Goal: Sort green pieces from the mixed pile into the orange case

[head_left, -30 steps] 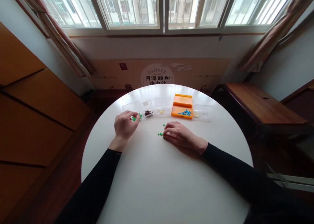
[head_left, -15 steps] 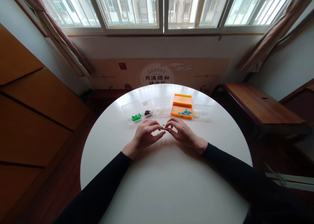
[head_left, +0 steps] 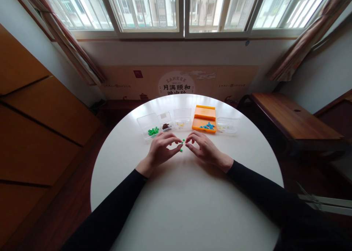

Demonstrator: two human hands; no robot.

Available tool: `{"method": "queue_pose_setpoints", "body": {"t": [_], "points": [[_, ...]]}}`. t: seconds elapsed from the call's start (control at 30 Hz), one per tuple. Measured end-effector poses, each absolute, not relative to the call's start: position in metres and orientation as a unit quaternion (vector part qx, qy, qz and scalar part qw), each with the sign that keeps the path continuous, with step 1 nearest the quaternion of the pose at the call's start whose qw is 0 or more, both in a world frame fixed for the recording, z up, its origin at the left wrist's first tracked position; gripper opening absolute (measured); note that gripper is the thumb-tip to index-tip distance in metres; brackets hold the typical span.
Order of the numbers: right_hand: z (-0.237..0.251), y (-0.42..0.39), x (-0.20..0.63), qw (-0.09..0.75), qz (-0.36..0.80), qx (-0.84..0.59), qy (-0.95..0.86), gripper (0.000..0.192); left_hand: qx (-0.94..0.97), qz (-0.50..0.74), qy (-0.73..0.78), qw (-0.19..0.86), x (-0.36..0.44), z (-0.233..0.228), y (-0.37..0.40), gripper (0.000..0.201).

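Just in front of the clear box w/ green bits (head_left: 150,128), both hands meet over the white surface (head_left: 187,203): left hand (head_left: 161,148) & right hand (head_left: 202,147), each grip pinched on tiny green pieces (head_left: 181,144), a couple more loose just below. Judging by the box, most greens are sorted; only these few left. Vs 1 s ago, left hand has come from the box to meet the right.

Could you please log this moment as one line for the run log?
left hand: at green bits | right hand: at green bits | table: five boxes behind, orange box open
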State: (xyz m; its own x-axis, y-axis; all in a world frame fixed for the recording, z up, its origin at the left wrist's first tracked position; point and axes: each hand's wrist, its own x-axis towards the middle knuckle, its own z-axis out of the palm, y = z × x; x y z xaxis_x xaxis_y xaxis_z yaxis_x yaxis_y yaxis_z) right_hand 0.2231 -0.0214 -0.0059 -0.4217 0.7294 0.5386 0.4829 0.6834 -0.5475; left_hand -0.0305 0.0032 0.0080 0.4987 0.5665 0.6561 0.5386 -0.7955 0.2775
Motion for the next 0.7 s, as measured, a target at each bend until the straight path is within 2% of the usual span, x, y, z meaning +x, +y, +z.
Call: {"method": "queue_pose_setpoints", "body": {"t": [0.17, 0.37, 0.57, 0.7], "points": [[-0.008, -0.021, 0.223, 0.387, 0.151, -0.361, -0.835, 0.001, 0.851, 0.408, 0.33, 0.008, -0.034, 0.008, 0.006, 0.01], [-0.009, -0.021, 0.223, 0.368, 0.142, -0.334, -0.856, 0.016, 0.847, 0.408, 0.341, -0.009, -0.037, 0.012, 0.007, 0.01], [-0.012, -0.021, 0.225, 0.327, 0.11, -0.304, -0.888, 0.021, 0.78, 0.394, 0.481, -0.075, -0.062, 0.014, 0.023, 0.01], [-0.014, -0.021, 0.227, 0.318, 0.106, -0.301, -0.893, 0.018, 0.73, 0.366, 0.574, -0.062, -0.082, 0.016, 0.032, 0.011]]}}
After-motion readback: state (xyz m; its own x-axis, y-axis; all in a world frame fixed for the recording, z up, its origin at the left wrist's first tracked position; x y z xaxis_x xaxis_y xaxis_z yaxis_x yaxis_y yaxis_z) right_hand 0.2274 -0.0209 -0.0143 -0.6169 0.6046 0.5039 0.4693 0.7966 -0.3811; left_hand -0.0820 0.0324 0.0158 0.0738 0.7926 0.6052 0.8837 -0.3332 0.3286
